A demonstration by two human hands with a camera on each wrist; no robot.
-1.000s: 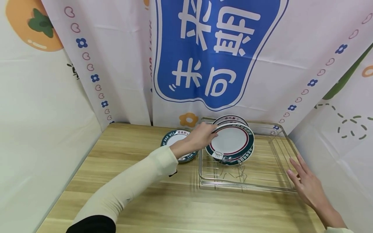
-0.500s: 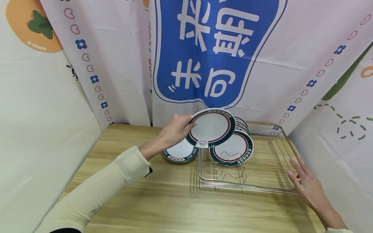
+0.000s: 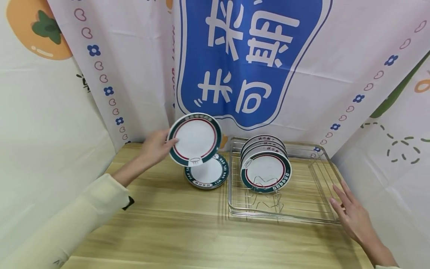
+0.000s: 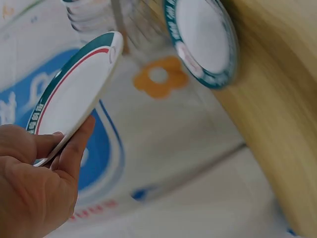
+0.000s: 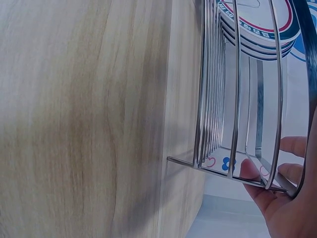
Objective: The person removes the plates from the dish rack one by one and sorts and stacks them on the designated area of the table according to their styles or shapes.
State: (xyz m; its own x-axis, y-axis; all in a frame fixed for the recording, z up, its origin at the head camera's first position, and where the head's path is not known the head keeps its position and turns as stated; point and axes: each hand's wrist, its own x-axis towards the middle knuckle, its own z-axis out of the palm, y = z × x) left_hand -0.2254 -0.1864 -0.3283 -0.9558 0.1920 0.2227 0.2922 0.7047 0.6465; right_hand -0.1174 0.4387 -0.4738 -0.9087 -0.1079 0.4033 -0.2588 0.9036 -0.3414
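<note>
Pinching a plate [image 3: 195, 139] by its edge with my left hand [image 3: 153, 150], I rest my spread right hand [image 3: 355, 216] against the wire rack [image 3: 285, 217], well right of that grip, in what appears a transfer step, likely requiring levelling next above the stacked plates [image 3: 207, 174] below and right of the pinch.

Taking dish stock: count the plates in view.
At least 6: one raised plate in the left hand, four standing plates in the wire rack, one flat plate on the table, perhaps more hidden beneath.
</note>
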